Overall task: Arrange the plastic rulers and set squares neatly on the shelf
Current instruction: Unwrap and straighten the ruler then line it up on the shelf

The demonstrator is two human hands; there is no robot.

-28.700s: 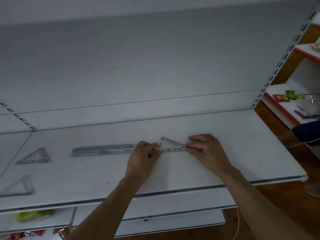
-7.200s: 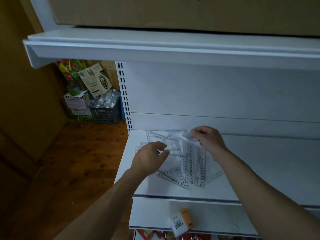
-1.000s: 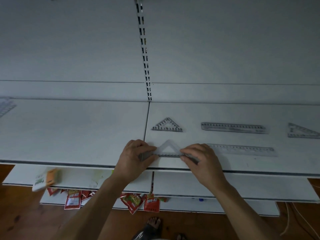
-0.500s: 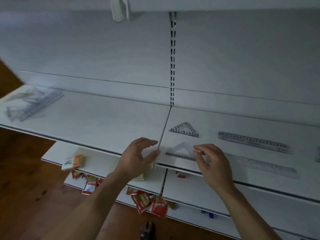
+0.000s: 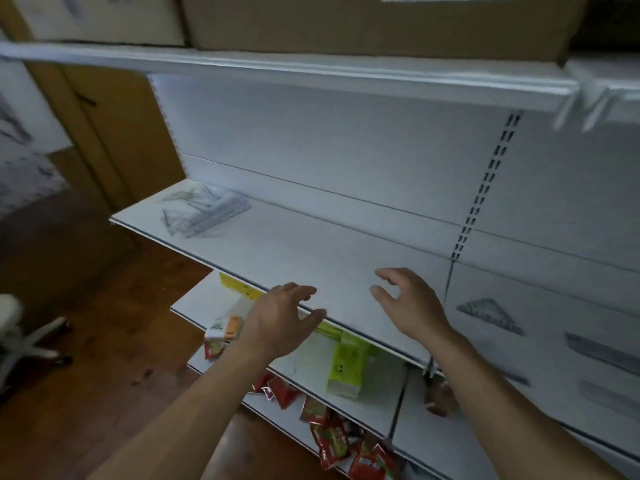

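- Left hand and right hand are off the set square, fingers loosely spread, empty.
- Both now hover further left over the shelf.

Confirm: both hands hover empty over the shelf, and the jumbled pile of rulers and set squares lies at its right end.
Wrong end: the head view shows the jumbled pile at the left end of the shelf. The left hand and right hand hover empty over it.

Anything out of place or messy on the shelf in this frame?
Yes: the heap of clear rulers and set squares at the left end of the shelf lies jumbled, pieces overlapping at mixed angles, unlike the set square laid singly at the right.
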